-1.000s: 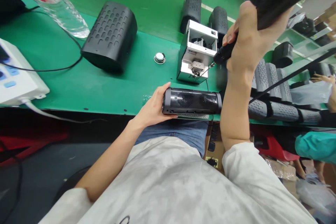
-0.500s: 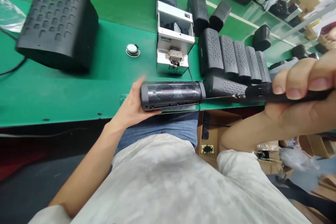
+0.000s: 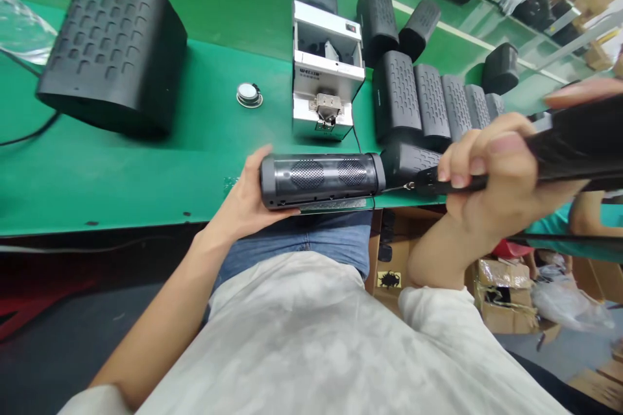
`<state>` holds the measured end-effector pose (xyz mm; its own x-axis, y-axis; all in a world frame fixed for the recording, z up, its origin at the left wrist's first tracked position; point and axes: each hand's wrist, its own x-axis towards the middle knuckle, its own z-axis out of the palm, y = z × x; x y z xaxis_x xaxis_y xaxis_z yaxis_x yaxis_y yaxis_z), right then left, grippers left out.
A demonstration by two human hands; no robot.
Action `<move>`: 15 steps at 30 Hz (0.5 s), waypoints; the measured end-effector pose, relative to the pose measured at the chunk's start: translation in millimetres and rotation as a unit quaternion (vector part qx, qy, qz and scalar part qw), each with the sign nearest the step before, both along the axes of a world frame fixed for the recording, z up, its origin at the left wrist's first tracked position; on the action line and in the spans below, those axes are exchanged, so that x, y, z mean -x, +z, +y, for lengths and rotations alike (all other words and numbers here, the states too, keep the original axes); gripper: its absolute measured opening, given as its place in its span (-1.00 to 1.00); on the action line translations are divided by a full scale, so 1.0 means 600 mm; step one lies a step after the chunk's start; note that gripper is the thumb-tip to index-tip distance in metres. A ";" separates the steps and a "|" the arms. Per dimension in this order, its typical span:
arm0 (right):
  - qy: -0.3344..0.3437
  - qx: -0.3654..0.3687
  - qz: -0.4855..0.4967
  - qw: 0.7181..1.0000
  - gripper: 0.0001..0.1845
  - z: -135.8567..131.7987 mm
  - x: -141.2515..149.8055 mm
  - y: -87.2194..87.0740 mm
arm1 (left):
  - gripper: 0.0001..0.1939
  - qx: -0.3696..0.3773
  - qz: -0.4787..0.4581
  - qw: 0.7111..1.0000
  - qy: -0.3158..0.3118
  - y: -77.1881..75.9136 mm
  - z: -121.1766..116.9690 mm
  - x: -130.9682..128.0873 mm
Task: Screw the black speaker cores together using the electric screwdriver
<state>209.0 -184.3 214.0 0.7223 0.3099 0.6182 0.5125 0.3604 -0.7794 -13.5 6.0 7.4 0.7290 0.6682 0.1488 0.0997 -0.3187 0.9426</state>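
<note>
Now you are holding the round speaker (image 3: 321, 181) in your left fingers (image 3: 260, 172), and your right fingers (image 3: 467, 155) are gripping a power screwdriver (image 3: 574, 155) just beside it, so aim its tip at the speaker's end.

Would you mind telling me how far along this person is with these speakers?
Done, it seems: black ribbed speaker casings stand lined up on the green bench. In hand: the left hand holds a bare cylindrical speaker, the right hand an electric screwdriver. Left, probably: that speaker has no casing yet, and a small round driver lies loose.
</note>
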 end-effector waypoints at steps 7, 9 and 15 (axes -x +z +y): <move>0.036 -0.008 0.073 0.997 -0.61 -0.019 -0.014 -0.056 | 0.23 -0.124 0.042 0.988 -0.083 -0.011 0.015 0.018; 0.018 -0.008 0.088 0.996 -0.59 -0.028 -0.010 -0.063 | 0.21 -0.117 0.035 0.989 -0.087 -0.001 0.013 0.021; 0.079 -0.011 0.079 0.994 -0.65 -0.033 -0.022 -0.077 | 0.15 -0.116 0.049 0.990 -0.063 0.011 0.005 0.029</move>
